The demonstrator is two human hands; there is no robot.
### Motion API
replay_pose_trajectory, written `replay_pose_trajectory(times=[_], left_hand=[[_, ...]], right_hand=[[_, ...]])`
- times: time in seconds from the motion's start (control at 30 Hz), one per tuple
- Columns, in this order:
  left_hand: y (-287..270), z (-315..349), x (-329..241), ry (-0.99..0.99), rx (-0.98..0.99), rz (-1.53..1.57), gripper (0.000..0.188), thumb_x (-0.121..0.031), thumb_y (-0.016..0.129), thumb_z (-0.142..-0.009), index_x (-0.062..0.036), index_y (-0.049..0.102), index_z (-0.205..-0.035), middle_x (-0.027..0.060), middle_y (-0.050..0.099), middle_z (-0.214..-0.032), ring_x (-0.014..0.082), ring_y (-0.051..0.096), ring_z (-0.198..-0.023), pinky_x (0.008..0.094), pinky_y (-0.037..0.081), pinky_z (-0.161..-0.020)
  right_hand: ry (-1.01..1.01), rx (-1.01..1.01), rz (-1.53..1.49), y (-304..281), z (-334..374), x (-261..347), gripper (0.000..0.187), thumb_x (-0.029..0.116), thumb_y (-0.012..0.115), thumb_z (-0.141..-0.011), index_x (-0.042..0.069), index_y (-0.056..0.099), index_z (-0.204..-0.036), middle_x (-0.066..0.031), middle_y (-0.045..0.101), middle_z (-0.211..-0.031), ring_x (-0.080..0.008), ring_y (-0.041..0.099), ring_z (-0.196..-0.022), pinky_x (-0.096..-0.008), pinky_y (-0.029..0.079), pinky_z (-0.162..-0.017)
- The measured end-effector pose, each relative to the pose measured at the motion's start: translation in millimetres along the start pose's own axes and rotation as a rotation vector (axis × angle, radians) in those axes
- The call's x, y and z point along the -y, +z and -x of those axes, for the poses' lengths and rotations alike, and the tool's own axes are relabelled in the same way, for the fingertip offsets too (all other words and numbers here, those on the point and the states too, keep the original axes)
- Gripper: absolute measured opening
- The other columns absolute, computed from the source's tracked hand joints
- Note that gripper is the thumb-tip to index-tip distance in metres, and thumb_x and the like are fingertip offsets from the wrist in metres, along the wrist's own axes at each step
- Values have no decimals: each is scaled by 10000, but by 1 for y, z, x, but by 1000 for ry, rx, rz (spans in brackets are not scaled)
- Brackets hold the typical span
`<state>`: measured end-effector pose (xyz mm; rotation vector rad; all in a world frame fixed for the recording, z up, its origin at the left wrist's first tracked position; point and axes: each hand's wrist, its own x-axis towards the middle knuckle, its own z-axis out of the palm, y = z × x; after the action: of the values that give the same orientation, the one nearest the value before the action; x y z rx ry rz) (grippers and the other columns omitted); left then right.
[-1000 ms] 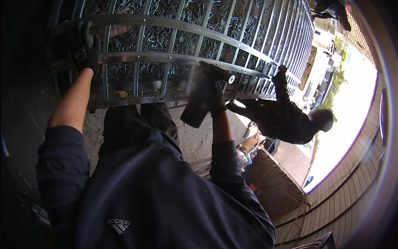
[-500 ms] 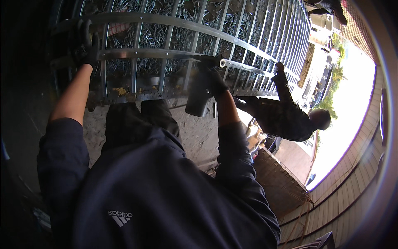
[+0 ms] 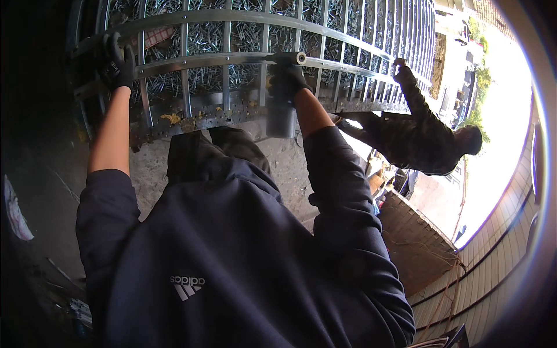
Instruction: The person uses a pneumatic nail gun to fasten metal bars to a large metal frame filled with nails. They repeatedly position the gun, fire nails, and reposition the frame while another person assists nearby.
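Observation:
My left hand [image 3: 118, 65], in a dark glove, lies over the left end of a silvery metal grille [image 3: 200, 62]. Its fingers point away from me and the thumb stands apart. My gloved right hand [image 3: 288, 83] is wrapped around the handle of a rivet gun [image 3: 281, 120]. The gun's thick dark cylinder hangs below the hand. Its head lies along the grille's near rail, nose to the left, with the round hollow rear end facing right. The glove hides the trigger, and the nose's exact contact with the rail is hard to make out.
Thin metal pins [image 3: 246, 37] cover the bench under the grille. A red-and-white piece [image 3: 156, 37] lies among them. At right another person [image 3: 423, 142] stands with a hand at the grille's rail. A large brown box-like object [image 3: 415, 243] stands on the floor [image 3: 290, 174].
My right hand and the rivet gun have shifted a little left along the grille, and the gun sits more upright. My left hand stays at the left end. The view has shifted slightly.

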<state>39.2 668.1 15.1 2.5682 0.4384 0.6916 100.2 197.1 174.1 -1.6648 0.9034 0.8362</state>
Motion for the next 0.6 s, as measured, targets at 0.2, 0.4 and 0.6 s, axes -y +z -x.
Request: replay_pose_trajectory(times=[0.2, 0.4, 0.6], left_hand=[[45, 32, -126, 19, -59, -109, 642, -411, 666, -938, -200, 485, -1517, 183, 496, -1538, 429, 401, -1454, 574, 284, -1198], [84, 34, -202, -51, 18, -194, 646, -437, 670, -896, -200, 493, -1470, 145, 482, -1493, 409, 410, -1413, 595, 364, -1089], [88, 33, -208, -65, 7, -334, 614, -435, 649, -920, -203, 501, -1469, 126, 459, -1525, 384, 417, -1418, 567, 388, -1098]], right_hand=[[-37, 61, 62, 1, 18, 5, 215, 175, 711, -929, 155, 619, -1123, -55, 530, -707, -202, 534, -548, -388, 492, -461], [-171, 230, 180, -41, 7, -5, 279, 165, 665, -968, 141, 663, -1246, -82, 609, -817, -215, 639, -702, -373, 565, -608], [-777, 741, 612, -189, 9, -58, 510, 159, 770, -869, 75, 580, -1335, -22, 637, -956, -145, 623, -803, -325, 580, -705]])
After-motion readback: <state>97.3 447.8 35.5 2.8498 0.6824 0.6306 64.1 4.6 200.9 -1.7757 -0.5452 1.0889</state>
